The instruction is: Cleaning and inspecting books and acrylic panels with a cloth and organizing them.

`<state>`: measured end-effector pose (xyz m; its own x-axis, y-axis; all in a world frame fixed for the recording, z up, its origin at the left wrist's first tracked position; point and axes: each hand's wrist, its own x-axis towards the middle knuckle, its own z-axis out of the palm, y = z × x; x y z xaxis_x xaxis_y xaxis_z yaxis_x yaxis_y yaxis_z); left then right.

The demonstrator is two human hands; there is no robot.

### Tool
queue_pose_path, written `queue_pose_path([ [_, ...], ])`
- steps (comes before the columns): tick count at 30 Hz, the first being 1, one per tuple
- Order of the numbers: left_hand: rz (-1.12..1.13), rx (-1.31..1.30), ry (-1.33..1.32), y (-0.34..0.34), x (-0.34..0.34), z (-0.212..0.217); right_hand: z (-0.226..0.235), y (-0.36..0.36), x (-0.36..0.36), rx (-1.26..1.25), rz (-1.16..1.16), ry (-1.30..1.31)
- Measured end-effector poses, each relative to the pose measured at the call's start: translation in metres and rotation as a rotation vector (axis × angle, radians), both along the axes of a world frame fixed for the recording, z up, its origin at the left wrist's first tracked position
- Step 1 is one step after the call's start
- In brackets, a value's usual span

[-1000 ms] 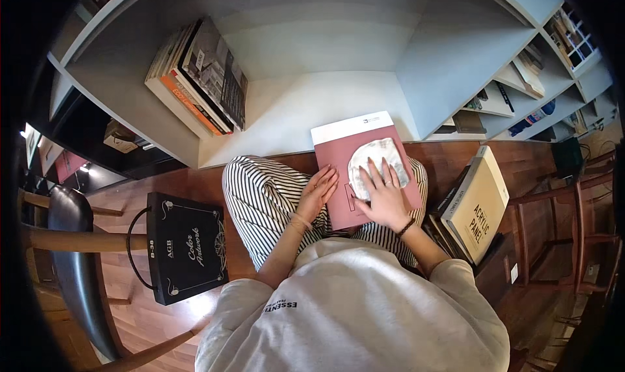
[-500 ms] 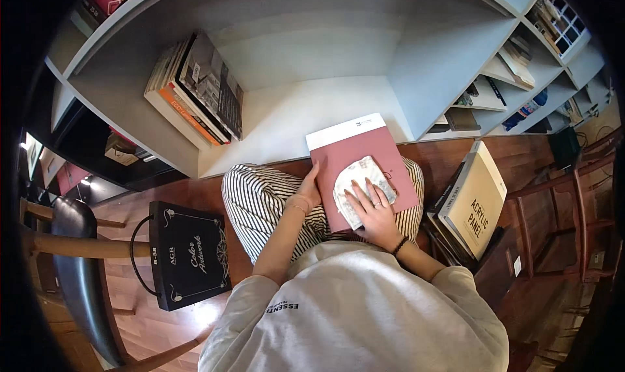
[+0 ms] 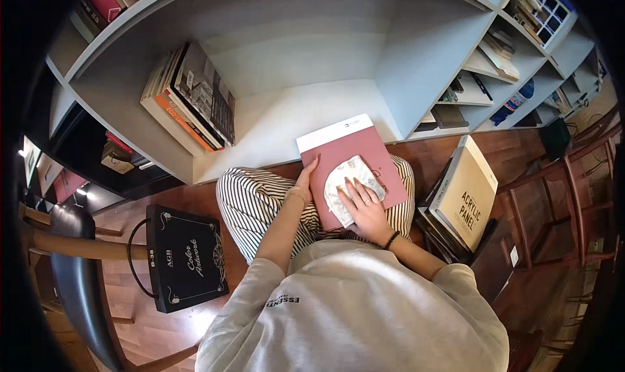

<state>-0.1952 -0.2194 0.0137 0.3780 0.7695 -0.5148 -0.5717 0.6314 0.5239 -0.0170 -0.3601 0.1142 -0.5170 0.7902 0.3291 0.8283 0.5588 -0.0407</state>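
A pink book (image 3: 390, 157) with a white band along its far edge lies tilted on my lap, over striped trousers (image 3: 250, 199). My left hand (image 3: 303, 180) grips its left edge, with the thumb on the cover and the other fingers hidden beneath. Against the cover, my right hand (image 3: 366, 212) lies on a white patterned cloth (image 3: 335, 186) with its fingers stretched out and slightly apart. The cloth looks folded, with one rounded side; part of it is hidden under that hand.
Ahead stands a pale shelf unit (image 3: 312, 108), with upright books (image 3: 185, 108) at its left. A cream box-like package (image 3: 465, 196) tops a stack to my right. On the left are a black carry case (image 3: 185, 258) and a chair (image 3: 75, 274); a wooden chair (image 3: 566, 196) stands far right.
The whole view has shifted slightly, so most things sit a little further left. My right hand and the cloth keep nearly the same place on the cover; my left hand still grips the edge.
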Motion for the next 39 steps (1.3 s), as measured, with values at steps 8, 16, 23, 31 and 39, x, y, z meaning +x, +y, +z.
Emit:
queue_pose_path([
  [8, 0.03, 0.003, 0.101, -0.017, 0.002, 0.02, -0.009, 0.002, 0.008, 0.14, -0.002, -0.139],
  [16, 0.198, 0.337, 0.397, -0.03, -0.03, 0.127, 0.014, 0.026, -0.006, 0.057, 0.106, 0.391],
  [23, 0.092, 0.814, 0.768, 0.002, -0.005, 0.149, -0.005, 0.022, -0.064, -0.011, -0.124, 0.882],
  [31, -0.14, 0.815, 0.435, -0.014, 0.006, 0.183, -0.006, 0.009, -0.035, -0.214, -0.132, 1.051],
  [39, -0.273, 1.147, 0.21, -0.083, 0.001, 0.118, 0.0, 0.003, 0.024, -0.569, -0.049, 1.047],
])
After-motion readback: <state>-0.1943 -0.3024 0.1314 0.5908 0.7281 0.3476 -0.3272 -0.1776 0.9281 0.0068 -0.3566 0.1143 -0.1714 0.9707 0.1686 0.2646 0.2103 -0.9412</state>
